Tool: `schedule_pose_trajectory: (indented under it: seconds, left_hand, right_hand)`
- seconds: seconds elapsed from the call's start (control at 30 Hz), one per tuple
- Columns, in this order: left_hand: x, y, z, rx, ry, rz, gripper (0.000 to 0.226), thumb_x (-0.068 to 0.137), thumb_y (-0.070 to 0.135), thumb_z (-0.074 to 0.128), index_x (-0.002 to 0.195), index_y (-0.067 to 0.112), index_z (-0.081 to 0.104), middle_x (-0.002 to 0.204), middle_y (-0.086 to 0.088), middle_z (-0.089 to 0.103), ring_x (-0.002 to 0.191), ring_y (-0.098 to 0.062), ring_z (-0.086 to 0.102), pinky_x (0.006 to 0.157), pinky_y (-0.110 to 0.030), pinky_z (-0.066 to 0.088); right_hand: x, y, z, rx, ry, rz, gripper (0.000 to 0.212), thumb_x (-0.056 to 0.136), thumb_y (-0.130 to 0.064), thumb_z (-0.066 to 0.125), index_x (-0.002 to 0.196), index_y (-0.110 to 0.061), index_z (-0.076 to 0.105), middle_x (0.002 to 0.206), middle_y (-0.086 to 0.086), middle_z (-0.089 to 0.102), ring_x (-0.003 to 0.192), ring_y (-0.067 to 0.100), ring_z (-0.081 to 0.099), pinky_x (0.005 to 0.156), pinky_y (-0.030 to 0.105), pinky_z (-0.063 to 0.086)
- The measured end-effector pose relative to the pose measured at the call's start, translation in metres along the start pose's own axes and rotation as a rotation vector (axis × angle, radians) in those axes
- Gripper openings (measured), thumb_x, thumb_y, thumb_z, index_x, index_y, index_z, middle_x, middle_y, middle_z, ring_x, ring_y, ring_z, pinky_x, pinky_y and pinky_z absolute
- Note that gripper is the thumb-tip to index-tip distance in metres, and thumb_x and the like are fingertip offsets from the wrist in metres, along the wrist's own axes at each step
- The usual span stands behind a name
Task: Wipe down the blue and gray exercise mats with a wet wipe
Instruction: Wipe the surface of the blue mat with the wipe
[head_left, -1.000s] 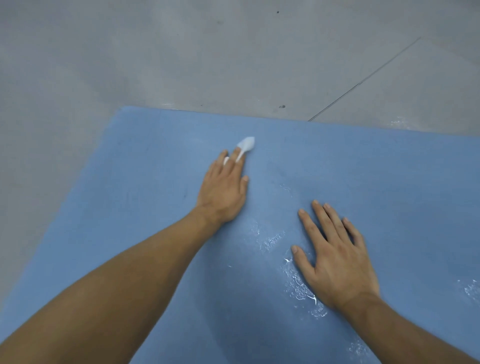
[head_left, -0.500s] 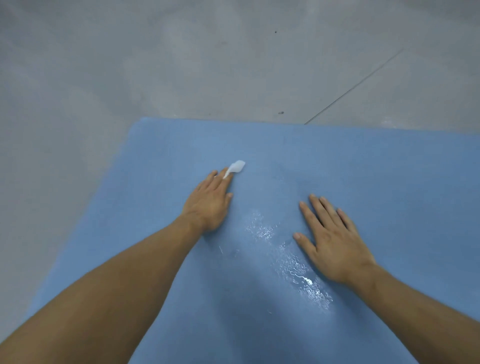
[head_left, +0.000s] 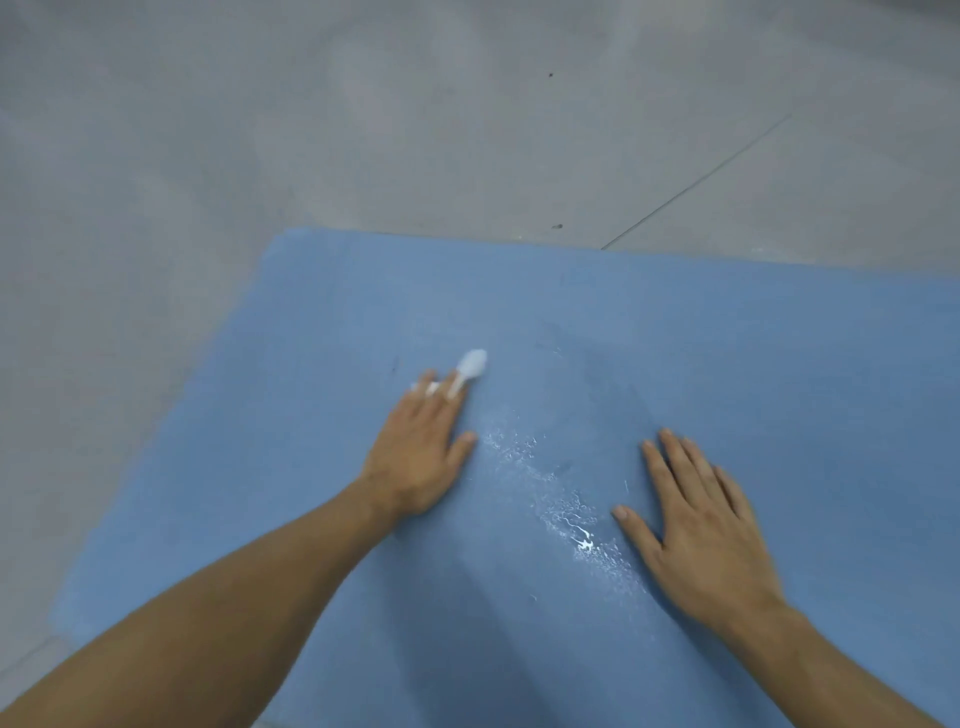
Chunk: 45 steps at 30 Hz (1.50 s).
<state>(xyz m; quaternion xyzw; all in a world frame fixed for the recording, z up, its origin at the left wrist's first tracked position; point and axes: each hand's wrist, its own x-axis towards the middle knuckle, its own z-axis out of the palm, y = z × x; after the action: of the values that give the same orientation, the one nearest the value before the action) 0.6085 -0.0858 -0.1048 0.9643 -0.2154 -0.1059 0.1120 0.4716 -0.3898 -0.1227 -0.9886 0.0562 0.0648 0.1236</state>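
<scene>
A blue exercise mat (head_left: 727, 353) covers the lower part of the head view on the floor. My left hand (head_left: 421, 452) lies flat on it with straight fingers, pressing a white wet wipe (head_left: 470, 366) whose end sticks out past the fingertips. My right hand (head_left: 696, 525) rests flat on the mat to the right, fingers spread, holding nothing. A wet, shiny streak (head_left: 561, 509) runs between the two hands. No gray mat is in view.
Grey concrete floor (head_left: 363, 130) surrounds the mat at the back and left, crossed by a thin seam line (head_left: 696, 182). The mat's far edge (head_left: 519, 241) and left edge are visible.
My left hand with the wipe has slid back toward me and slightly left over the mat. The view tilted so the mat sits lower in frame. The right hand stayed flat.
</scene>
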Motion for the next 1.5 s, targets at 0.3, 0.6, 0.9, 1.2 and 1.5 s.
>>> schedule_pose_trajectory:
  seconds: [0.3,0.6,0.9,1.2,1.5]
  left_hand:
    - [-0.016,0.094,0.040,0.134,-0.081,0.223,0.066,0.108,0.049,0.022,0.167,0.022,0.008,0.174,0.010,0.000,0.159,-0.016,-0.008,0.129,-0.039,-0.007]
    - [-0.044,-0.022,0.009,0.131,0.006,-0.012,0.074,0.102,0.052,0.014,0.164,0.013,0.019,0.171,-0.001,0.022,0.159,-0.026,0.015,0.129,-0.043,0.018]
    - [-0.068,-0.027,0.014,0.013,0.038,-0.119,0.076,0.101,0.055,0.018,0.166,0.018,0.010,0.172,0.000,0.015,0.159,-0.030,0.013,0.129,-0.037,0.009]
    - [-0.085,0.087,0.042,0.017,-0.095,0.232,0.077,0.105,0.059,0.026,0.166,0.021,-0.002,0.174,0.010,-0.007,0.160,-0.023,-0.007,0.130,-0.045,0.006]
    - [-0.085,0.053,0.038,0.115,-0.081,0.262,0.075,0.106,0.060,0.028,0.167,0.023,0.003,0.173,0.012,0.003,0.160,-0.016,0.004,0.128,-0.031,0.006]
  right_hand:
    - [-0.005,-0.001,0.007,-0.002,0.042,0.034,0.080,0.099,-0.065,0.018,0.163,-0.019,0.027,0.172,-0.001,0.016,0.159,0.016,0.011,0.128,0.040,0.011]
    - [-0.004,0.018,-0.001,-0.011,0.023,0.000,0.084,0.093,-0.077,0.010,0.165,-0.034,0.010,0.173,-0.010,-0.003,0.158,0.007,-0.010,0.127,0.032,-0.005]
    - [-0.008,0.044,-0.001,-0.029,0.071,0.044,0.080,0.097,-0.075,0.012,0.165,-0.033,0.013,0.174,-0.006,0.003,0.159,0.010,-0.004,0.129,0.039,0.004]
    - [-0.010,0.041,0.000,-0.050,0.108,0.051,0.078,0.099,-0.070,0.018,0.165,-0.028,0.022,0.173,-0.003,0.012,0.160,0.013,0.005,0.129,0.042,0.008]
    - [-0.011,0.041,-0.002,-0.037,0.090,0.051,0.079,0.098,-0.072,0.016,0.165,-0.030,0.020,0.174,-0.004,0.009,0.160,0.011,0.000,0.129,0.040,0.005]
